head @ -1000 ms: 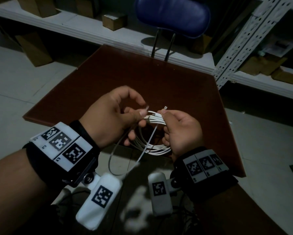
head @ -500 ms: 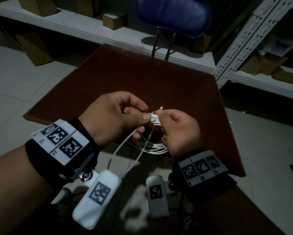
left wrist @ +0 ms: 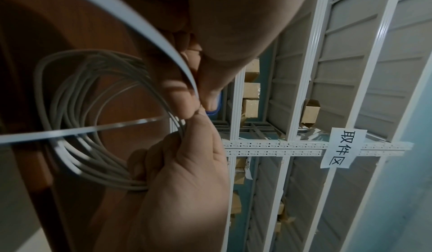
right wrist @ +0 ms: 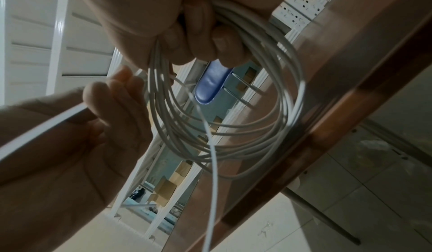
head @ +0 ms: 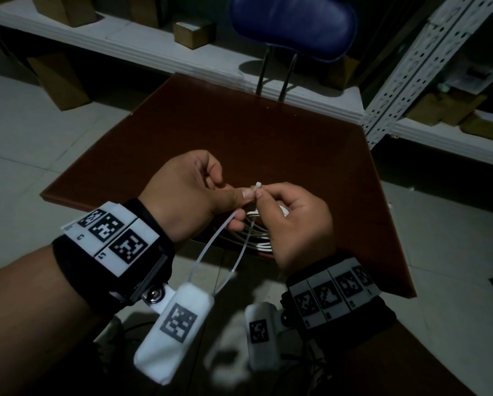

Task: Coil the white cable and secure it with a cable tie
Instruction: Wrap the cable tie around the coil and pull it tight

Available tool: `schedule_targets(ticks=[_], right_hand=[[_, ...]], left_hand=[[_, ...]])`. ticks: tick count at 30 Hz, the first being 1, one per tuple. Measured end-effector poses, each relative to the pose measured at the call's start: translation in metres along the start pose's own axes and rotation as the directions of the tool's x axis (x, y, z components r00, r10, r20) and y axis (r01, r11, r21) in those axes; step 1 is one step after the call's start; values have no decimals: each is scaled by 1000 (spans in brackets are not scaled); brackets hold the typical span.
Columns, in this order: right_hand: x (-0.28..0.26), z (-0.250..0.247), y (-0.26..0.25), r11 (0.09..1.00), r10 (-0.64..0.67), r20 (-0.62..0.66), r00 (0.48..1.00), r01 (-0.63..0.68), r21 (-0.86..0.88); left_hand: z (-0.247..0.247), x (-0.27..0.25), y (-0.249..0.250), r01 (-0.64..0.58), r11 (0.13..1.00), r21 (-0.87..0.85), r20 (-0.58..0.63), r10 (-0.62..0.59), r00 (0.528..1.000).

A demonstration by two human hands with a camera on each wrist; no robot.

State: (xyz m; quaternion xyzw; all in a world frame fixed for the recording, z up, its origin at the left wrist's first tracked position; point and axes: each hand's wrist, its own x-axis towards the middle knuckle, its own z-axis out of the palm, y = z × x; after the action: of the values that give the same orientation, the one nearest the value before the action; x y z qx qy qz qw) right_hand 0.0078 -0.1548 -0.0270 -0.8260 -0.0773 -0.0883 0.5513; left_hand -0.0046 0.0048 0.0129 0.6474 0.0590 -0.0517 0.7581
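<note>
Dim storeroom: brown table (head: 268, 138) mid-frame, blue chair (head: 293, 24) and white shelving (head: 153, 52) along the top. Just below frame centre, right hand (head: 299, 224) clamped round the coiled white cable (head: 256, 238), fingertips pinching the cable tie (head: 211, 247) head. Left hand (head: 188, 195) closed on the tie, thumb meeting the right fingers. Tie strap looping down toward the wrists.
</note>
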Motion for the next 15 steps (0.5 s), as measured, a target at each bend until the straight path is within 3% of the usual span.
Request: schedule_targets(ticks=[15], right_hand=[[-1, 2, 8, 996, -75, 20, 997, 75, -37]], left_hand=[[-2, 3, -4, 36, 999, 8, -27, -36, 999]])
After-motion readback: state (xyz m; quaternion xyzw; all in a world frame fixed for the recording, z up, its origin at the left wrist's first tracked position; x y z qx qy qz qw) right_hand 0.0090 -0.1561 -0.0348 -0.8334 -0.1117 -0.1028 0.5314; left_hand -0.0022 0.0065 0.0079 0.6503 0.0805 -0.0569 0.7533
